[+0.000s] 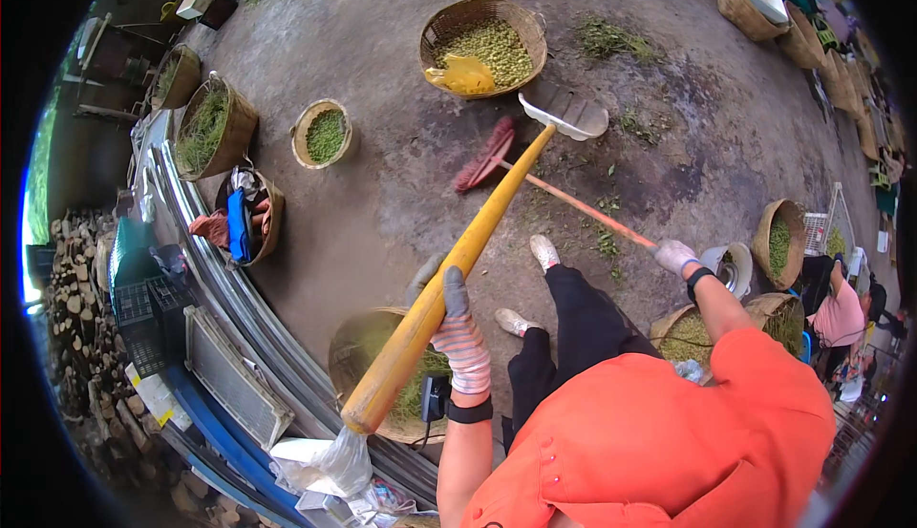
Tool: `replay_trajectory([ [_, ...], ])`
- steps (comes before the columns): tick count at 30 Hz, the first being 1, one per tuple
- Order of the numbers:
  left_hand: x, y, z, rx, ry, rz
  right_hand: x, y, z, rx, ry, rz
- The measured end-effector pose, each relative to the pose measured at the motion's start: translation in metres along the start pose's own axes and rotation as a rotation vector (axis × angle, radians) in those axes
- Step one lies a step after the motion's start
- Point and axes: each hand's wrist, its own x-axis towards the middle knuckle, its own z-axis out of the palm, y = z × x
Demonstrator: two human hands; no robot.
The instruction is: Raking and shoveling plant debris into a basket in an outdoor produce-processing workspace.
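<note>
My left hand (455,310), in a striped glove with grey fingers, is closed round the thick yellow pole of a long-handled dustpan (478,224). The pole slants away from me, and its white-edged pan (565,116) rests on the floor ahead. In my right hand (676,257), also gloved, is the end of the orange handle of a broom (592,211). Its reddish bristle head (485,156) lies on the floor left of the pan, partly behind the yellow pole. Leaf scraps (611,39) and green bits lie scattered beyond the pan and along the broom handle.
Past the pan stands a wide basket (432,46) of green pieces with a yellow scoop. A smaller basket (298,137) is left of it. Metal rails (229,289) and stacked firewood (86,337) line the left. Several baskets and another person (841,313) are at right.
</note>
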Motion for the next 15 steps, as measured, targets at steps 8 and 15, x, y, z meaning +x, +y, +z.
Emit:
replay_trajectory([
  [8,0.007,0.024,0.044,-0.141,-0.127,0.037,-0.122,0.113,0.007,-0.013,0.151,0.016],
  [15,0.010,0.039,0.067,-0.088,-0.143,0.017,-0.035,0.003,0.000,0.121,0.165,-0.200],
])
